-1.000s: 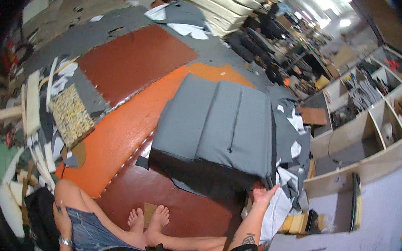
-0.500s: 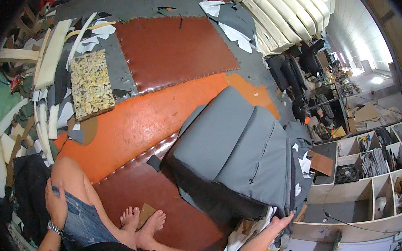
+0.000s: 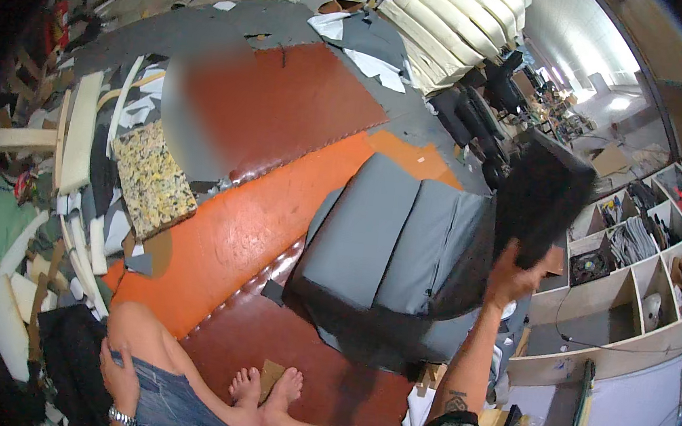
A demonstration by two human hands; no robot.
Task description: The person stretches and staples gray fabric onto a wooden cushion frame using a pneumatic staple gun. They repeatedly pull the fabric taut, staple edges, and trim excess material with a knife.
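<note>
I sit on the floor with my bare feet (image 3: 264, 393) on a dark red mat (image 3: 319, 373). My right hand (image 3: 518, 279) is raised and grips a black piece of fabric or foam (image 3: 543, 200), lifted above the right edge of a grey padded seat cover (image 3: 391, 246) that lies in front of me. My left hand (image 3: 122, 376), with a watch on its wrist, rests on my thigh over denim shorts. Its fingers lie flat and hold nothing.
Orange (image 3: 234, 228) and brown-red (image 3: 286, 103) mats cover the floor. A speckled foam block (image 3: 152, 179) and white foam strips (image 3: 79, 141) lie at left. Wooden shelf compartments (image 3: 637, 263) stand at right, stacked cream cushions (image 3: 464, 13) at the back.
My right hand rose from the floor by the cover's near corner, now holding the black piece up high. The view has swung left and nearer.
</note>
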